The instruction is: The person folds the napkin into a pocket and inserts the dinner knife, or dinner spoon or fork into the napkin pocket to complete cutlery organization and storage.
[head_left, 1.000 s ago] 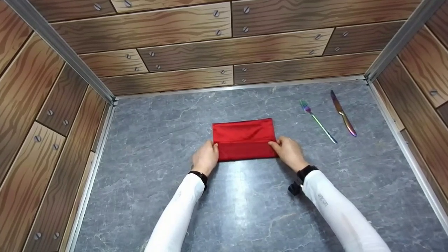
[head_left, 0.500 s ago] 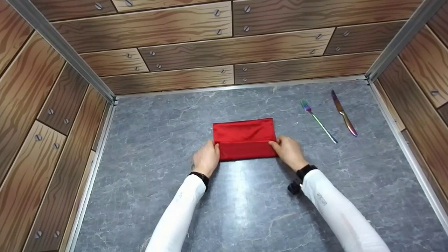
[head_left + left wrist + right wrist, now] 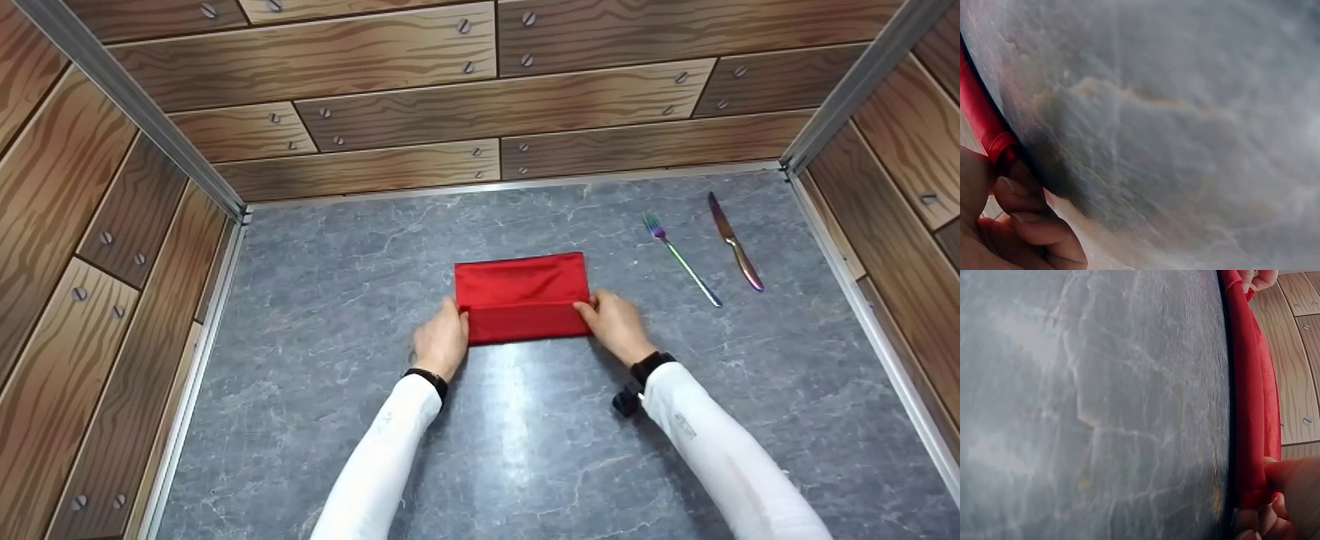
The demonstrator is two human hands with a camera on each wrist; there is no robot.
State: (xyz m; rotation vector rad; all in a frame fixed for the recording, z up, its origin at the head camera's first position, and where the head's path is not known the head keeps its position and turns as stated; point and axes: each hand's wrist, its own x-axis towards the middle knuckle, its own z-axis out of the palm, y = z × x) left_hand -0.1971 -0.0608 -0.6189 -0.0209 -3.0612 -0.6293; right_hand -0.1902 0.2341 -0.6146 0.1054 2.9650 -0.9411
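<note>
Left hand (image 3: 441,339): fingers (image 3: 1044,232) curled, pinching the left end of a folded red rectangular cloth with a satin sheen (image 3: 523,282), at its near part. Right hand (image 3: 616,327): thumb lies on top of the cloth's right end, fingers (image 3: 1268,517) curled beneath; a pinch grip. Both grips sit at about the same level across the cloth.

Cloth lies at mid-desk, long side running left to right. A darker flap is folded over its near part; the far part is shinier and slightly wrinkled. Near edge forms a rounded fold. Cannot tell whether this edge is raised off the desk.

Grey marbled desk (image 3: 322,360) extends on all sides of the cloth: a wide stretch to the left wood-print wall (image 3: 82,315), a narrower strip to the far wood-print wall (image 3: 397,127).

Far right of the cloth, well apart from it: iridescent metal fork (image 3: 681,259), tines far, handle slanting near and right. Right of the fork, not touching: iridescent metal knife (image 3: 730,237), blade far, handle near, close to the right wood-print wall (image 3: 892,195).
</note>
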